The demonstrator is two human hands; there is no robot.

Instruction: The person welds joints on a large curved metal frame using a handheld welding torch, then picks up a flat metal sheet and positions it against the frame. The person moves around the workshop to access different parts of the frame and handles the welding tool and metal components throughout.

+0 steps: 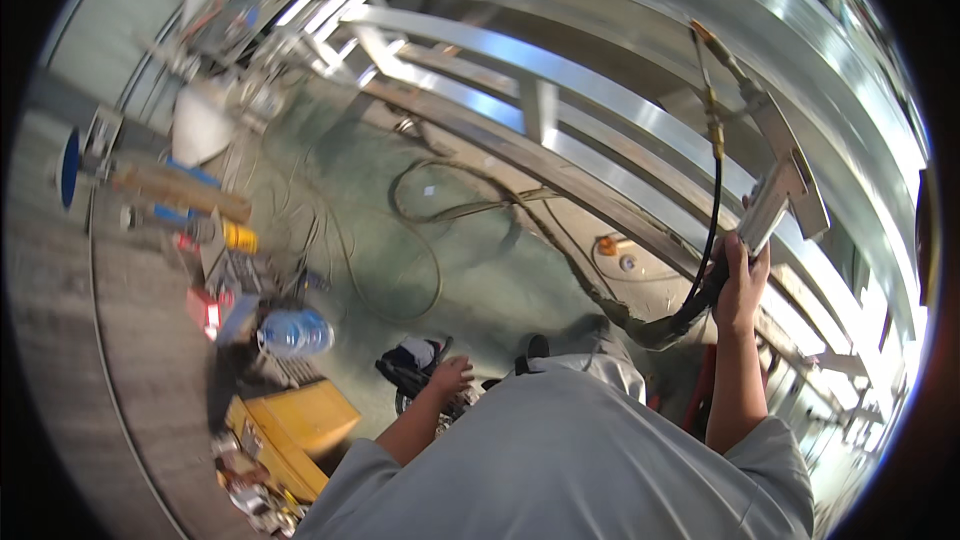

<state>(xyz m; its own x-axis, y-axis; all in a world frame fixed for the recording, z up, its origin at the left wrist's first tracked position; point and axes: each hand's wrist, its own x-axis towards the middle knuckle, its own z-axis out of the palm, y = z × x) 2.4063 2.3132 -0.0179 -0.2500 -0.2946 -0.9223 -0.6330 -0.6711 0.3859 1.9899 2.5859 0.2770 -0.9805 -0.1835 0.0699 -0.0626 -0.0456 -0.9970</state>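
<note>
Raised at the right, my right hand [742, 280] is closed around the grip of what looks like a welding gun [772, 202]. It has a grey metal body, an angled neck and an orange-tipped end. A thin black cable [717, 205] with a brass fitting runs alongside it, and a thicker dark hose trails from the grip toward the floor. Low by my waist, my left hand [452, 376] holds nothing, its fingers loosely apart. Just beyond it sits a black wheeled item [400, 370] with dark and white cloth on it.
A long silver metal frame [540, 105] spans the far side and right. Hoses [435, 205] loop over the green floor. At the left are a large blue-tinted water bottle [295, 332], a yellow cabinet [300, 420], a red-and-white box [207, 312] and a white cone-shaped object [200, 125].
</note>
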